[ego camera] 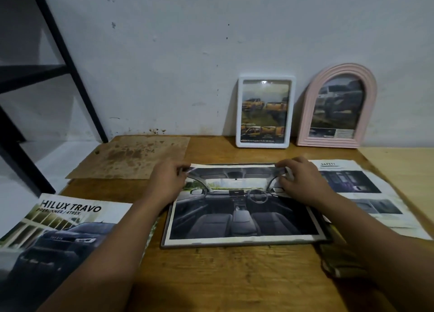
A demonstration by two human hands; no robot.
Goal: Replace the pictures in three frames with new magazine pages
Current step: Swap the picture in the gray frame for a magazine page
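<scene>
Wooden table [211, 276]: bears all items. Magazine [54, 236], "HILUX TRAVO" cover, near-left edge. Car-interior page [234, 208], centre, lying on a flat frame [234, 243]; far edge folded. Left hand [168, 180] and right hand [303, 182]: fingers pinched on the page's far corners. Loose "SAFETY" page [366, 194], right. Brown backing board [131, 158], far left. Pink arched frame [338, 105] and white frame [265, 112], upright against wall, holding truck pictures.

Left hand [168, 178]: forearm extended forward, fingers curled, thumb and fingertips pinched. Right hand [299, 179]: forearm extended, palm down, fingertips likewise pinched.
</scene>
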